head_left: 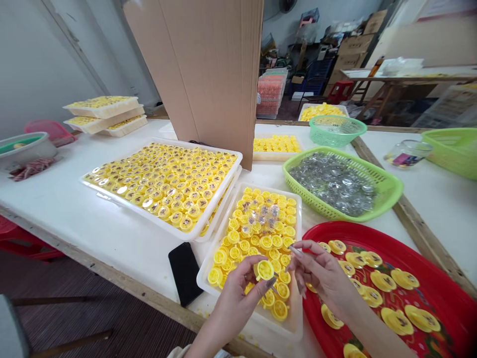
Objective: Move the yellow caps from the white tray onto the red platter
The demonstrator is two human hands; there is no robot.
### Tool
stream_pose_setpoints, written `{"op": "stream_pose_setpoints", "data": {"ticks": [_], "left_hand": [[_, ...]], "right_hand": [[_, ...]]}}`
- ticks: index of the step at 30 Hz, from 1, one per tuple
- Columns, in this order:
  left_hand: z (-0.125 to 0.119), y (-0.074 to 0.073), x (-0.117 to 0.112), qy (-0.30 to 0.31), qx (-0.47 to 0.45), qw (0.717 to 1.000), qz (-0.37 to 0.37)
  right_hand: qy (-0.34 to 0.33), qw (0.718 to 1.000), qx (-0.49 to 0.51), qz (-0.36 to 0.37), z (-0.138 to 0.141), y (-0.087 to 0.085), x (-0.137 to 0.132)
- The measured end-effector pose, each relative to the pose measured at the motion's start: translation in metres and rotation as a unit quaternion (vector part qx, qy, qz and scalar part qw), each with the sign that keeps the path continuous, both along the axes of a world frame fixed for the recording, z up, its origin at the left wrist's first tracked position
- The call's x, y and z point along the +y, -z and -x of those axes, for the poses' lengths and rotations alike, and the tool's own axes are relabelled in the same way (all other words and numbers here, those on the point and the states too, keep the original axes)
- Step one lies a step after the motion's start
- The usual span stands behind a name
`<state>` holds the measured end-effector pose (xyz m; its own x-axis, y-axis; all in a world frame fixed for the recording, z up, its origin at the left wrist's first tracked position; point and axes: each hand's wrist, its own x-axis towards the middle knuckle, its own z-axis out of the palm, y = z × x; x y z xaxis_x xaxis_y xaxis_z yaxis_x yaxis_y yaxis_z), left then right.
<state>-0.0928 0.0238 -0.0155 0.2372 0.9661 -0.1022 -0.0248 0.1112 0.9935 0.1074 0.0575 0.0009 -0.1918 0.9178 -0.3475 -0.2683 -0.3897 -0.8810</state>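
Note:
Between the thumb and fingers of my left hand (244,288) is a small round yellow plastic cup (266,270), its open side facing up. My right hand (322,276) is just to the right, fingers drawn together in a pinch; what they hold, if anything, I cannot make out. Both hands are over a white tray (298,308) filled with similar yellow pieces. Several clear plastic domes (264,216) lie on the pieces in its middle. Beside my right hand, a red oval tray (421,258) carries yellow pieces with printed faces.
A larger white tray (238,158) of finished-looking yellow pieces sits left, beside a black phone (184,273). Clear domes fill a green basket (389,191) behind the red tray. A tall cardboard sheet (208,74) stands at the back. Stacked trays (108,124) are far left.

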Motion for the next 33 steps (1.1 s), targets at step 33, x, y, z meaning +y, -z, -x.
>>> {"op": "stream_pose_setpoints", "data": {"ticks": [33], "left_hand": [[-0.023,-0.009,-0.006,0.035,-0.129,0.989,0.058]], "right_hand": [[-0.098,0.858,-0.373,-0.338,-0.026,-0.014,-0.012]]}}
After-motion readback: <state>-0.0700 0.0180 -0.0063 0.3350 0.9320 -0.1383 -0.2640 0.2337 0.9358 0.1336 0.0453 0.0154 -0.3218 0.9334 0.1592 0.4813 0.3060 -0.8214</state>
